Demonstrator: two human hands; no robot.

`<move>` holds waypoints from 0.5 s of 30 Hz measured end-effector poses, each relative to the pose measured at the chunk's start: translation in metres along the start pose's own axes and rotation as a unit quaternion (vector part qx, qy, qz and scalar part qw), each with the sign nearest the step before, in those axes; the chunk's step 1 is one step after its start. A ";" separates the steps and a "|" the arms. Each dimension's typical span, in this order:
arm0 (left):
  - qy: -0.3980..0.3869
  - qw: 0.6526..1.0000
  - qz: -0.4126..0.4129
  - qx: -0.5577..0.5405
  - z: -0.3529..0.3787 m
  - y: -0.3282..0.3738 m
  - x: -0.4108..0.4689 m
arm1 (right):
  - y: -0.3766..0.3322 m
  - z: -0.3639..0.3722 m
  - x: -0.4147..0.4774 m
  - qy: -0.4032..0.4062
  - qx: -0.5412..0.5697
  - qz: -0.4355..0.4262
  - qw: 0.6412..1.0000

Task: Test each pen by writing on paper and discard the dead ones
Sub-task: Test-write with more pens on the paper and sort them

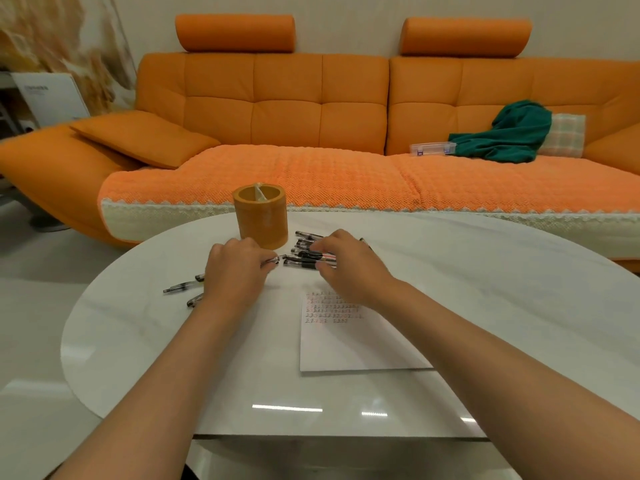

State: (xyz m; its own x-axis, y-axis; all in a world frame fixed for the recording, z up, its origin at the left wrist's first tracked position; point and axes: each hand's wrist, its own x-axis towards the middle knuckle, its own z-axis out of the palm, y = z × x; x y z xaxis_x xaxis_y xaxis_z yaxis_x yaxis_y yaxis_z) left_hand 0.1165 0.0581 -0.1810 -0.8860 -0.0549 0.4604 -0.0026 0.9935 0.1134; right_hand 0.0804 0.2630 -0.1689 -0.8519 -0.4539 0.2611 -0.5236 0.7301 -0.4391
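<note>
A pile of several black-and-clear pens (304, 245) lies on the white table (485, 306), just right of an orange cylindrical holder (261, 218). My right hand (346, 265) rests over the pile, its fingers closed on one pen (301, 261). Pinched in my left hand (235, 268) is a small clear pen cap (273, 260), right at that pen's tip. A white sheet of paper (346, 344) with rows of written marks lies under my right wrist. Three pens (180, 287) lie apart at the left, partly hidden by my left hand.
The orange holder has a thin clear item inside. Behind the table stands an orange sofa (311, 109) with a green cloth (505, 133) and a clear plastic box (433, 148) on its seat. The table's front edge (339, 436) is close to me.
</note>
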 end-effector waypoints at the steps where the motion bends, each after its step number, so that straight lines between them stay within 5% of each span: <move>1: 0.007 1.000 0.013 -0.005 -0.002 0.003 -0.001 | -0.005 0.001 -0.001 -0.011 0.007 -0.010 1.000; 8: -0.054 0.988 0.057 -0.135 -0.011 0.024 -0.013 | -0.023 0.006 -0.013 -0.021 0.106 -0.039 0.993; 15: -0.078 0.977 0.038 -0.195 -0.023 0.030 -0.018 | -0.017 -0.010 -0.022 0.004 0.206 0.043 0.978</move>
State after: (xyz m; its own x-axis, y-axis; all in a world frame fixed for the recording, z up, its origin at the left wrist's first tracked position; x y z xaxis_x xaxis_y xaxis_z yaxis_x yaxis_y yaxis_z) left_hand 0.1428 0.0870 -0.1655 -0.9369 0.0633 0.3439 0.2157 0.8787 0.4258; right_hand 0.1080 0.2659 -0.1582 -0.8937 -0.3942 0.2142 -0.4032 0.4965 -0.7687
